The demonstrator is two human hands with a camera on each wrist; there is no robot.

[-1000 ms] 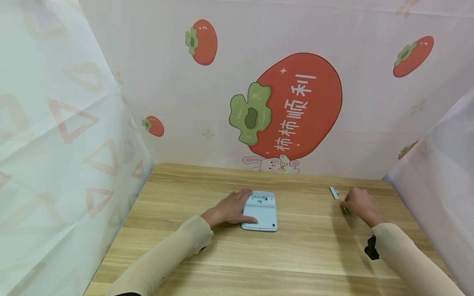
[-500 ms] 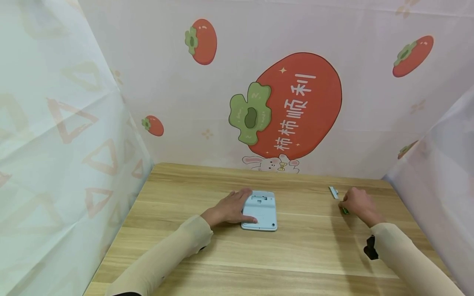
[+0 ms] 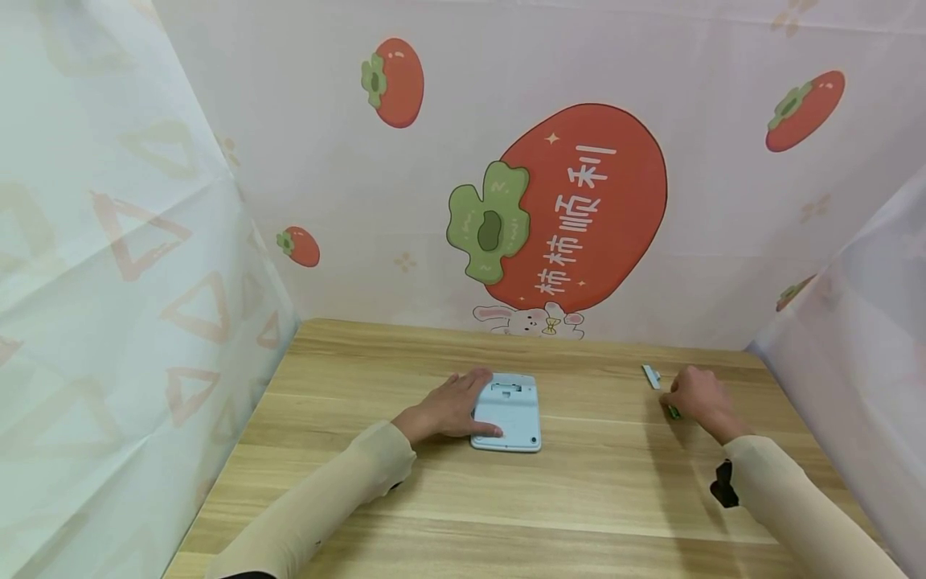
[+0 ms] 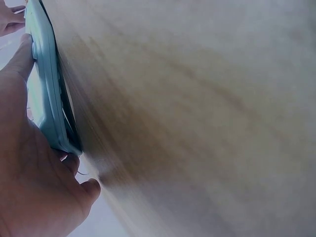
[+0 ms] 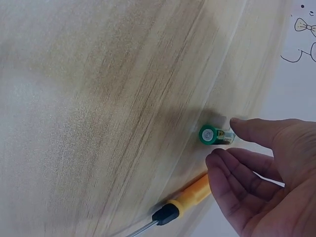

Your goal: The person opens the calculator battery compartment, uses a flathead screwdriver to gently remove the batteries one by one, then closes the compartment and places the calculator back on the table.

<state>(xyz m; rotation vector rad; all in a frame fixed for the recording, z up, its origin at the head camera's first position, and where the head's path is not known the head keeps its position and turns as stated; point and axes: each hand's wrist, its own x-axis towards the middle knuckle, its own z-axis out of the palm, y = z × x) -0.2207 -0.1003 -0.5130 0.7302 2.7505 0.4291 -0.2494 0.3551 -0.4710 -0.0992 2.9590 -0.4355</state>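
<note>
A light blue calculator-like device (image 3: 517, 414) lies back side up on the wooden table, its battery compartment uncovered. Across its left part my left hand (image 3: 452, 406) holds it, thumb on the back and fingers at the far left edge; the left wrist view shows fingertips (image 4: 91, 190) curled by the device's end. Far to the right, my right hand (image 3: 703, 398) pinches a small green battery (image 5: 215, 135) low over the table, thumb on one side and curled fingers on the other. Beneath that hand lies a screwdriver (image 5: 192, 195) with a yellow-orange handle, hidden in the head view.
Just beyond my right fingertips is a small light blue battery cover (image 3: 651, 376). The table (image 3: 405, 515) ends at a printed back wall (image 3: 347, 185). White sheets stand on both sides, the left sheet (image 3: 130, 305) bearing triangles.
Almost nothing differs. My right hand and the green battery stay by the cover with at most a slight shift left; my left hand keeps its place on the device.
</note>
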